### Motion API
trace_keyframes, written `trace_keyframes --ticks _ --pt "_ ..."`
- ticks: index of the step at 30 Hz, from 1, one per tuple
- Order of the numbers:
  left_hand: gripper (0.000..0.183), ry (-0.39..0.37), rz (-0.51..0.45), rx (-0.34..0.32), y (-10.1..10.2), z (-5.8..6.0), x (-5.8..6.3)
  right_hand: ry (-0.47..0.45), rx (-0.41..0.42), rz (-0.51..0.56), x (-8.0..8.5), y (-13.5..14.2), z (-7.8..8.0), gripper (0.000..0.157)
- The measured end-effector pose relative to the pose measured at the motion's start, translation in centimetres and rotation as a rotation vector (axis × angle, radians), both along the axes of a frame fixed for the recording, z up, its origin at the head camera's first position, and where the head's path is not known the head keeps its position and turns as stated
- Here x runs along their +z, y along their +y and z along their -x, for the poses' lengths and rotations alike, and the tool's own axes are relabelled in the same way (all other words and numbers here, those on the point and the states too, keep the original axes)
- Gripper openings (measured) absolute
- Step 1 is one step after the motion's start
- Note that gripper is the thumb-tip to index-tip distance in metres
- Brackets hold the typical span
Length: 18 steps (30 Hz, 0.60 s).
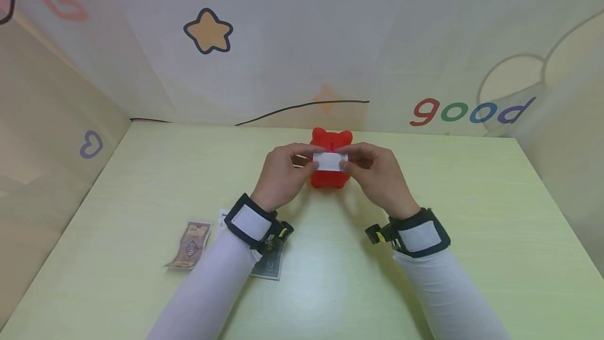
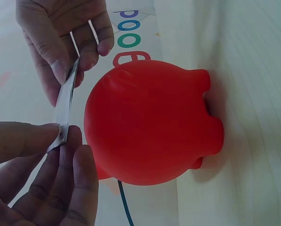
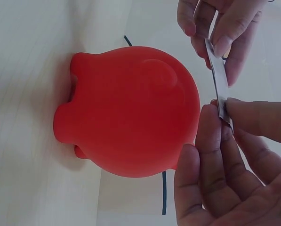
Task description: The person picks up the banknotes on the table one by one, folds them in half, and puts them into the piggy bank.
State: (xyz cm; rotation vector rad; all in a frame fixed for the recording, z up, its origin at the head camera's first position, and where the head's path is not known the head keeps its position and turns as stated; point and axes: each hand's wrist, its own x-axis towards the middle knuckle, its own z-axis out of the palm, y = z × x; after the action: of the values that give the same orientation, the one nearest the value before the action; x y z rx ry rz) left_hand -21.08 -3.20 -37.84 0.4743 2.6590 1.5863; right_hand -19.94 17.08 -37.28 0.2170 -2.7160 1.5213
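Between the two hands, a folded paper slip [image 1: 329, 161] is spanning the gap, and the step in hand is looking like lining it up over the red piggy bank [image 1: 330, 179]. The next move is probably calling for keeping the slip flat and bringing its lower edge to the dark slit [image 1: 332, 147] just beyond the fingertips, without letting the folds spring apart. The left hand [image 1: 285, 174] is pinching one end, its thumb pressing on the face towards the wearer and a finger backing it from behind; the remaining fingers are bending loosely beside it. The right hand [image 1: 382, 177] is mirroring that pinch at the other end, thumb in front, fingers behind. (Both wrist views are showing the slip edge-on, above the bank and apart from it.) Directly below the hands, the piggy bank is standing upright on its feet on the pale table [image 1: 472, 198]. Farther off, back towards the wearer and to the left of the left hand, a brownish banknote [image 1: 192, 244] is lying with one end curling up, while a grey-green note [image 1: 271, 265] is partly hiding beneath the left wrist. Farthest, well beyond both hands, the decorated backdrop [image 1: 302, 30] is rising, its "good" lettering [image 1: 472, 112] sitting to the right of the right hand.
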Motion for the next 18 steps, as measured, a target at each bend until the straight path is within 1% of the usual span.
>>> trace_keyframes --ticks 6,10,18 --pt "0.032 -0.013 0.001 0.0 -0.02 -0.11 0.06 0.012 0.016 0.005 0.11 -0.06 -0.11 0.033" --pt "0.032 -0.017 0.001 0.0 -0.02 -0.16 0.04 0.014 0.017 -0.01 0.12 -0.09 -0.16 0.034" --pt "0.031 -0.006 0.012 -0.003 -0.01 -0.13 -0.11 0.018 0.02 -0.027 -0.03 -0.13 -0.16 0.034"
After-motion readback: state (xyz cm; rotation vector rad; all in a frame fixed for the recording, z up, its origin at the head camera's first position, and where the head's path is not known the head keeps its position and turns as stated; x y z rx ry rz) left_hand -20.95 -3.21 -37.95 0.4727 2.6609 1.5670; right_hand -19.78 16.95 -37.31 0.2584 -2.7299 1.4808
